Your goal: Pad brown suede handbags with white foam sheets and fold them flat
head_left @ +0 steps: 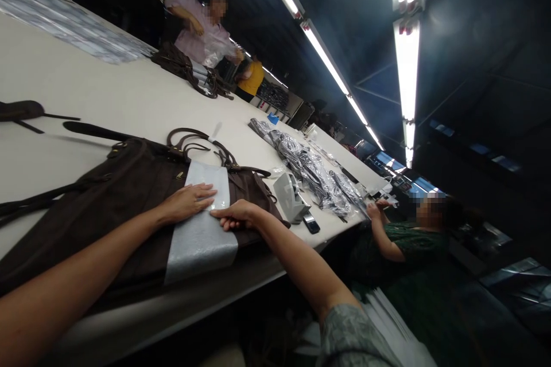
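A dark brown handbag [116, 200] lies flat on the long white table [107, 92], its handles toward the far side. A pale grey-white sheet [202, 235] wraps across the bag's middle. My left hand [187, 202] rests flat on the sheet with the fingers stretched out. My right hand [235, 215] is at the sheet's right edge, fingers curled and pinching that edge. A grey tape dispenser [290, 198] stands just right of the bag.
A dark phone [310, 222] lies by the dispenser. Bags in clear plastic [310, 169] are piled further along. Another brown bag [185, 66] lies before a person in pink [202, 28]. A person in green [413, 241] sits at the right. Straps [26, 112] lie at the left.
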The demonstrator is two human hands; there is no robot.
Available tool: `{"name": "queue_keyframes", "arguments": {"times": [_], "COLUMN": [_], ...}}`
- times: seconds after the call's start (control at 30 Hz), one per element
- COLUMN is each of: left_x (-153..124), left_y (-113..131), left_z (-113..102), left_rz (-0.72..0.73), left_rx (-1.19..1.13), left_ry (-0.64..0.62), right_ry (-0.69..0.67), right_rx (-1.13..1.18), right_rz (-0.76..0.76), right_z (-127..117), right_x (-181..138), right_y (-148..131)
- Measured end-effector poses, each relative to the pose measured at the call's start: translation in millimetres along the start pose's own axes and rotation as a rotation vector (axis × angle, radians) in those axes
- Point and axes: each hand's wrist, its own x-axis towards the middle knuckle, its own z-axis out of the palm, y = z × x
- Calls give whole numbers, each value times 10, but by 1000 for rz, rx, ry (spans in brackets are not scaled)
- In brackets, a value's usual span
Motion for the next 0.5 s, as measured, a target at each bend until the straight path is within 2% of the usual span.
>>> {"name": "queue_keyframes", "arguments": {"times": [0.1, 0.27, 0.4, 0.5], "left_x": [-11, -7, 1, -9], "left_y": [9, 18, 24, 9], "left_z": [-14, -17, -17, -27], "left_rz": [1, -21, -35, -31], "left_rx": [-6, -11, -18, -23], "left_ry": [6, 7, 12, 2], "right_ry": [-107, -138, -143, 35], "right_rx": [-180, -289, -142, 84], "right_rz": [54, -65, -285, -442], "right_z": [-26, -68, -277, -658], "right_x": [-28, -225, -551, -741], "right_y": [16, -14, 77, 242]}}
